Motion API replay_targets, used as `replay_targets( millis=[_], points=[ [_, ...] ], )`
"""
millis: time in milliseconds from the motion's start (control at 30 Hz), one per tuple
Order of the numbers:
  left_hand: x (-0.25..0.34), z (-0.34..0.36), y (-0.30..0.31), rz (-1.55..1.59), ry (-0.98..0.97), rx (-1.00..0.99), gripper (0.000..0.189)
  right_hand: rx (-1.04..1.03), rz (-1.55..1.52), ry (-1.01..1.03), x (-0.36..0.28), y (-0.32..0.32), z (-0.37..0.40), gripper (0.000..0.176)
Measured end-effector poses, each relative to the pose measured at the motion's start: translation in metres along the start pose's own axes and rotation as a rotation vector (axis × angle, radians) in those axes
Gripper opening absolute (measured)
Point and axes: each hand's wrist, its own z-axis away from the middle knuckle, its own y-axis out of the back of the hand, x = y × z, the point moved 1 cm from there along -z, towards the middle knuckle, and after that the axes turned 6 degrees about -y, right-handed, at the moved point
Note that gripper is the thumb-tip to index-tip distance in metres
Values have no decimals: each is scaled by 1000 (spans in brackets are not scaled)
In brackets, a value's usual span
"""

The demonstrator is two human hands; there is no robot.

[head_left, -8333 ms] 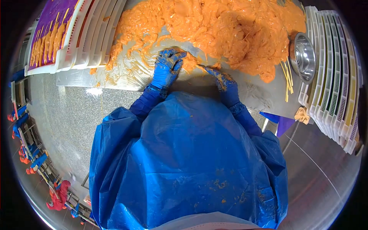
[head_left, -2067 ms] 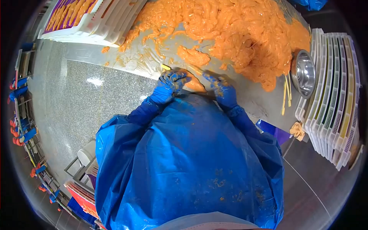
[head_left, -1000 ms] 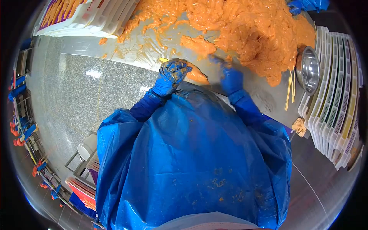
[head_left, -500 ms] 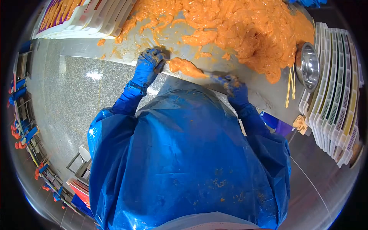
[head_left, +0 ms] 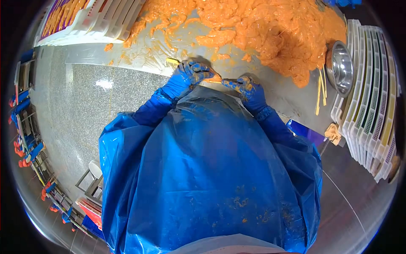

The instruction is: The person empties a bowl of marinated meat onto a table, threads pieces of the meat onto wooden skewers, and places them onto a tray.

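Observation:
My left hand (head_left: 191, 73), in a smeared blue glove, is closed around a strip of orange marinated meat (head_left: 215, 78); the near part of the strip shows past its fingers. Just right of it, my right hand (head_left: 247, 88) is gloved in blue too, with its fingers pinched at the strip's end, where a skewer is mostly hidden by them. Both hands are close together over the front edge of the steel table (head_left: 270, 72). Beyond my left fingers lies a small yellow object (head_left: 172, 61).
A large heap of orange meat (head_left: 270, 38) covers the table's far side. Several bare skewers (head_left: 321, 91) lie beside a steel bowl (head_left: 341, 68) on the right. Stacked plastic trays (head_left: 368, 97) stand at far right, and more trays (head_left: 105, 21) at upper left.
My left hand has moved right and closed over the meat strip, which lay exposed between the hands before. My right hand has shifted slightly left. The small yellow object has come into view.

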Motion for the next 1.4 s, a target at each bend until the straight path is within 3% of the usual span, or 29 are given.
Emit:
replay_targets(
  millis=[100, 167, 233, 300, 400, 500, 600, 700, 767, 800, 833, 867, 933, 1067, 1133, 1167, 1333, 1400],
  points=[
    [-8, -5, -12, 172, -22, 87, 24, -65, -36, -55, -1, 8, 0, 52],
    [-9, -3, -15, 151, -29, 59, 23, -69, -92, -18, -3, 14, -4, 40],
    [-10, 1, -17, 126, -29, 30, 23, -41, -61, 14, 1, 11, -6, 38],
    [-10, 1, -22, 346, 99, 33, 24, -9, -23, 35, 5, 7, -4, 37],
    [-9, -5, -13, 154, -32, 34, 25, -74, -74, 12, 2, 2, -9, 34],
    [-6, -5, -9, 160, -12, -50, 21, -207, -53, -108, 2, 4, -11, 32],
    [-11, -2, -19, 348, 67, -36, 21, -184, -32, -32, 7, 3, -7, 32],
    [-8, -6, -12, 337, 91, -14, 23, -210, -11, 24, 26, 12, 0, 33],
    [-10, -10, 2, 426, 116, 60, 23, -34, 30, 232, 56, 19, 12, 33],
    [-12, -11, 7, 521, 140, 128, 23, -137, -51, -35, 67, 30, 19, 34],
    [-22, 0, 8, 630, 296, 310, 22, -240, -132, -302, 75, 40, 26, 35],
    [-34, 5, 23, 116, 291, 233, 23, -239, -133, -299, 87, 46, 33, 35],
    [-30, 9, 56, 100, 280, 210, 25, 113, 137, -197, 104, 52, 47, 36],
    [-43, 27, 44, -147, 225, -22, 24, -1, 40, -361, 110, 17, 63, 36],
    [-37, 24, 49, -385, 163, -291, 23, 218, 155, -312, 92, 2, 58, 21],
    [-36, 26, 48, -452, 131, -283, 28, 261, 104, -351, 96, -9, 61, 22],
    [-47, 37, 61, -447, 49, -299, 24, 298, -30, -468, 82, -3, 51, 24],
    [-33, 19, 88, -224, 204, -311, 17, 313, -154, -497, 77, -1, 47, 24]
  ],
)
